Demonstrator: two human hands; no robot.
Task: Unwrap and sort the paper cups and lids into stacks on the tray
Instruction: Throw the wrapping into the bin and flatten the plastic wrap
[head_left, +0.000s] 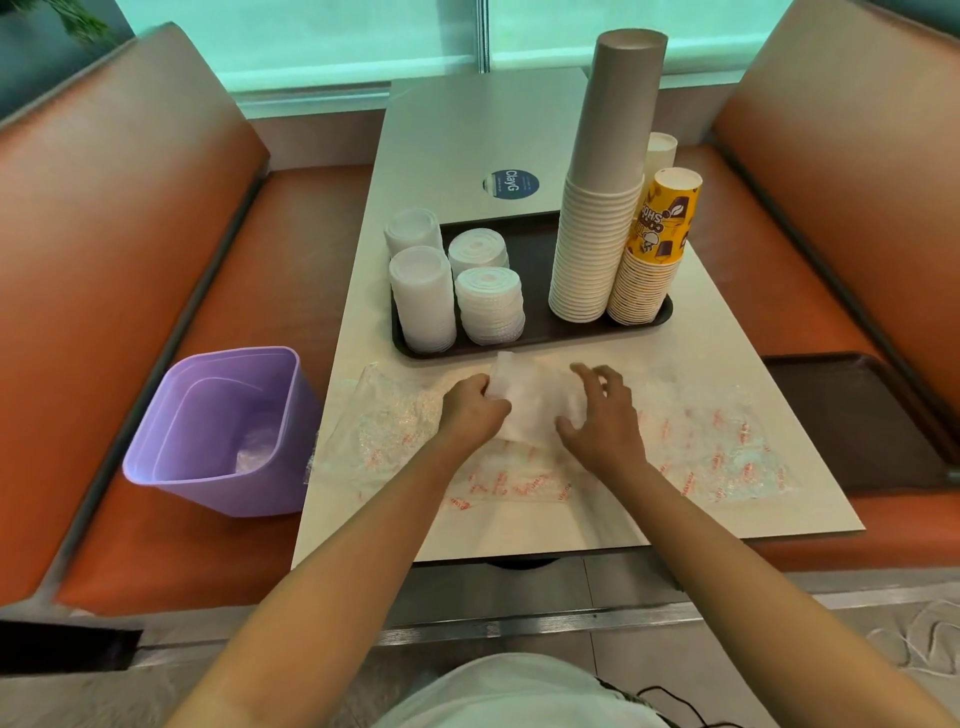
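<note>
A dark tray (535, 244) on the table bears several stacks of white lids (488, 306) on its left. On its right stand a tall stack of brown-topped paper cups (597, 218) and a shorter yellow printed cup stack (652, 260). In front of the tray lies a white plastic-wrapped bundle (530, 400). My left hand (475, 410) grips the bundle's left end. My right hand (602, 415) sits at its right side with fingers curved over it. Clear wrappers with red print (701, 447) are spread flat under and around both hands.
A purple bin (218, 431) stands on the orange bench to the left, with some clear plastic inside. A second dark tray (857, 421) lies on the right bench. A round blue sticker (511, 184) marks the table beyond the tray.
</note>
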